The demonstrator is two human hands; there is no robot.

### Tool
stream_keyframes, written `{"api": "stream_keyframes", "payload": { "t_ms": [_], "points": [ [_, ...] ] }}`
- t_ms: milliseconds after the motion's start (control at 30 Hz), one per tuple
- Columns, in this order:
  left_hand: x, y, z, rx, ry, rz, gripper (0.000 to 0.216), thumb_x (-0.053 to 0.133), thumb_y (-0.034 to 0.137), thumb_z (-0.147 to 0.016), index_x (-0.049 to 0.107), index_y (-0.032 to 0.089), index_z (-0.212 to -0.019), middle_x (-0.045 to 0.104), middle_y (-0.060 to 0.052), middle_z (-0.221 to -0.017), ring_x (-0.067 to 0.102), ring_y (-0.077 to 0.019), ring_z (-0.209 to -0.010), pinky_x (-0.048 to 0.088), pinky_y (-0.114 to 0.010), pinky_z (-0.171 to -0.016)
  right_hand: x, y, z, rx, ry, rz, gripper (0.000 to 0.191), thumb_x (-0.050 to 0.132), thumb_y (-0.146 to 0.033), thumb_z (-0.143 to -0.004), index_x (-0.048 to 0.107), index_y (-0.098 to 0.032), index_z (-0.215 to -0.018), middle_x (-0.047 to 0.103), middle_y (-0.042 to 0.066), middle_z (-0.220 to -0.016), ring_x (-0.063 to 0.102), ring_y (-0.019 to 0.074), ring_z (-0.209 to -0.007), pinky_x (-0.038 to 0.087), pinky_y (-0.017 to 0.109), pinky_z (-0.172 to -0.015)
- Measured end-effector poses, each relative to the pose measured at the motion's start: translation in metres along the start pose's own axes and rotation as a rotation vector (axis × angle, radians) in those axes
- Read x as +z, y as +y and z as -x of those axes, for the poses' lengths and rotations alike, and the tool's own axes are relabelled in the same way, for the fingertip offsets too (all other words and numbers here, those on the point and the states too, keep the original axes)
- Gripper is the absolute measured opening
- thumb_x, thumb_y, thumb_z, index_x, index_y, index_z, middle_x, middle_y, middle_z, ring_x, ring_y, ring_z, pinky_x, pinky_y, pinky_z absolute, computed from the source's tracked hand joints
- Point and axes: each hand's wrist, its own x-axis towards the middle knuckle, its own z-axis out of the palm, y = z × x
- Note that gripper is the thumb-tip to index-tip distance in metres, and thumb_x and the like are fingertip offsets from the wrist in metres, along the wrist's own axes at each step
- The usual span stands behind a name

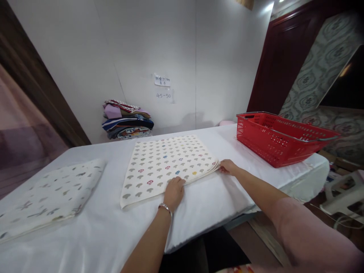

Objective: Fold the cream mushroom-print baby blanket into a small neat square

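A cream cloth with a mushroom print (167, 161) lies folded flat in the middle of the white table (113, 235). My left hand (173, 192), with a bracelet at the wrist, grips the cloth's near edge, fingers curled over it. At the cloth's near right corner, my right hand (228, 167) pinches the layered edge.
A second folded cloth with a grey leaf print (48, 195) lies at the left. A red plastic basket (281, 138) stands at the table's right end. A stack of folded fabrics (126, 119) sits against the back wall under paper labels (162, 88).
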Motion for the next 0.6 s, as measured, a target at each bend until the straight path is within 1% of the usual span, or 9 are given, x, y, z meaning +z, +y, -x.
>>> {"api": "stream_keyframes", "payload": {
  "t_ms": [100,167,200,233,300,400,500,600],
  "points": [
    [0.000,0.000,0.000,-0.005,-0.005,0.013,0.031,0.043,0.006,-0.076,0.060,0.019,-0.097,0.056,-0.005,-0.093,0.050,-0.0187,-0.089,0.040,-0.033,-0.080,0.001,0.000,0.007,-0.067,0.023,-0.011,0.062,0.056,-0.012,-0.080,0.030,-0.019,-0.136,0.058,-0.004,-0.054,0.055,0.0099,-0.044,0.043,0.018,-0.043],
    [0.000,0.000,0.000,-0.011,-0.007,0.023,0.031,0.043,0.006,-0.075,0.060,0.020,-0.097,0.056,-0.005,-0.093,0.050,-0.0188,-0.089,0.040,-0.034,-0.080,-0.001,0.000,0.012,-0.141,0.027,-0.012,0.072,0.056,-0.010,-0.078,0.023,-0.025,-0.140,0.057,-0.007,-0.050,0.054,0.0093,-0.042,0.041,0.017,-0.042],
    [0.000,0.000,0.000,-0.012,-0.006,0.026,0.031,0.043,0.006,-0.076,0.060,0.021,-0.097,0.056,-0.005,-0.093,0.050,-0.0189,-0.090,0.040,-0.034,-0.080,-0.002,0.001,0.014,-0.186,0.023,-0.004,0.072,0.056,-0.010,-0.078,0.024,-0.026,-0.140,0.056,-0.008,-0.049,0.053,0.0087,-0.041,0.041,0.016,-0.042],
    [0.001,0.000,0.000,-0.012,-0.004,0.027,0.031,0.042,0.005,-0.076,0.061,0.021,-0.096,0.056,-0.005,-0.093,0.050,-0.0190,-0.090,0.040,-0.034,-0.080,-0.003,0.002,0.015,-0.227,0.016,0.011,0.070,0.056,-0.010,-0.078,0.027,-0.026,-0.139,0.056,-0.008,-0.049,0.052,0.0082,-0.041,0.040,0.016,-0.042],
    [0.001,0.000,0.000,-0.011,0.002,0.025,0.031,0.042,0.005,-0.076,0.061,0.020,-0.096,0.056,-0.005,-0.093,0.050,-0.0190,-0.089,0.040,-0.034,-0.080,-0.004,0.004,0.015,-0.279,0.001,0.049,0.059,0.055,-0.011,-0.078,0.040,-0.025,-0.133,0.056,-0.008,-0.050,0.051,0.0071,-0.040,0.039,0.015,-0.041],
    [0.002,0.000,0.000,-0.006,0.019,0.022,0.030,0.043,0.005,-0.075,0.060,0.020,-0.095,0.057,-0.005,-0.092,0.050,-0.0187,-0.088,0.040,-0.033,-0.079,-0.003,0.007,0.013,-0.258,0.004,0.082,0.038,0.053,-0.011,-0.079,0.058,-0.019,-0.116,0.054,-0.007,-0.049,0.049,0.0067,-0.040,0.038,0.015,-0.040],
    [0.002,0.000,0.001,0.003,0.040,0.018,0.029,0.044,0.005,-0.075,0.060,0.020,-0.094,0.057,-0.005,-0.091,0.050,-0.0185,-0.087,0.041,-0.032,-0.079,-0.001,0.006,0.011,-0.231,0.023,0.086,0.027,0.053,-0.012,-0.079,0.062,-0.016,-0.104,0.052,-0.006,-0.046,0.048,0.0072,-0.040,0.039,0.015,-0.040],
    [0.002,0.000,0.000,-0.003,0.036,0.019,0.030,0.044,0.005,-0.075,0.061,0.021,-0.094,0.057,-0.004,-0.091,0.051,-0.0186,-0.087,0.041,-0.033,-0.078,0.002,0.006,0.009,-0.205,0.028,0.083,0.021,0.052,-0.015,-0.079,0.061,-0.016,-0.098,0.055,-0.005,-0.051,0.050,0.0072,-0.042,0.040,0.016,-0.041]
  ]
}}
